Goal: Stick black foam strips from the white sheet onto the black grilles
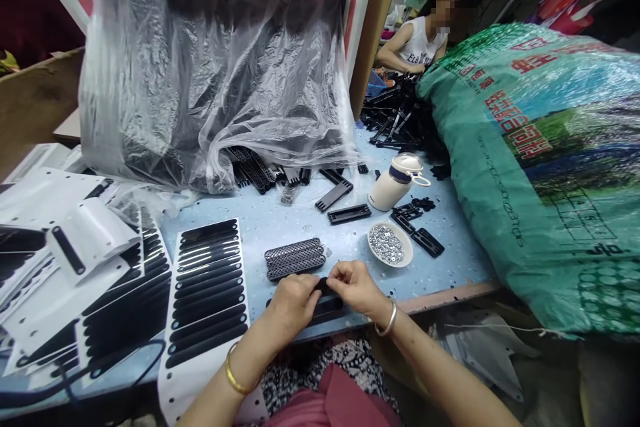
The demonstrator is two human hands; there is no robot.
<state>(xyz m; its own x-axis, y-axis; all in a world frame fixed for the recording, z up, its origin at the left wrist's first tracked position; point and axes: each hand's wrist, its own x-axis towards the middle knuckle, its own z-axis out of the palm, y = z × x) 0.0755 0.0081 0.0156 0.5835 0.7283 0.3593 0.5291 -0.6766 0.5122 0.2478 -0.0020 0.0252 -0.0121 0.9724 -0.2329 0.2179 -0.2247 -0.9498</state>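
My left hand (293, 303) and my right hand (356, 285) meet at the table's front edge, fingers pinched on a small black part (324, 285) between them. Its exact kind cannot be made out. Just below, a long black plastic piece (327, 311) lies partly hidden by my left hand. Beyond my hands sits a stack of black mesh-patterned strips (295, 257). A white bowl (406, 255) full of small shiny metal pieces (386, 244) stands to the right of my right hand. To the left lies a white sheet (235, 293) bearing rows of black strips (207, 290).
A cream bottle (387, 190) stands behind the bowl, near loose black plastic pieces (350, 213). Clear plastic sheeting (225, 87) covers a pile at the back. A large green sack (500, 167) bulges over the right side. Another person (420, 40) sits beyond a black heap (400, 113).
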